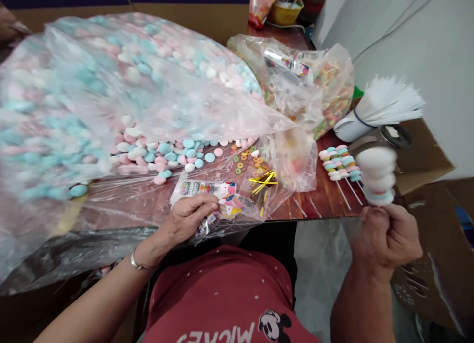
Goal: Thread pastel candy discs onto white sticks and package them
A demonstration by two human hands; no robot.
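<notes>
My left hand [194,212], with a bracelet at the wrist, pinches a small printed plastic bag [231,204] at the table's front edge. More clear printed packaging [190,187] lies flat just beyond the fingers. Off to the right, my right hand [387,239] is closed in a fist around the lower end of a candy skewer [377,172]; its stick is hidden in the hand. The skewer is held upright and blurred, with white, rounded pieces above a pale blue one. Several finished-looking candy skewers [339,164] with white sticks lie side by side behind it.
A huge clear bag of pink, blue and white candies [148,86] covers the left, some spilling out. Behind stands a bag of ring-shaped candies [329,86]. Gold twist ties [263,181] lie near loose rings [242,157]. An enamel mug [350,128] holds white sticks; cardboard boxes [425,155] stand right.
</notes>
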